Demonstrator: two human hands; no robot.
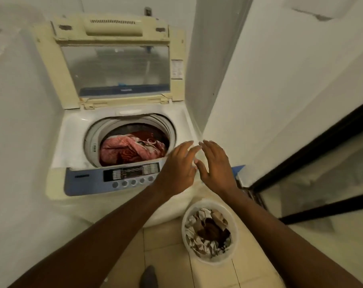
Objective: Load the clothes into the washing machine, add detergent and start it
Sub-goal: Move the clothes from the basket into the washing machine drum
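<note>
Standing over one white basket of crumpled clothes on the floor at your 5 o'clock, you hold two hands out, both spread and empty: left hand, right hand, side by side over the control panel. Five round buttons sit there. Beyond, at 11 o'clock, one washing machine stands lid up, red and pink laundry in its drum.

A home laundry corner: a top-loading washer with its lid up, squeezed between white walls, a laundry basket on tiled floor.
</note>
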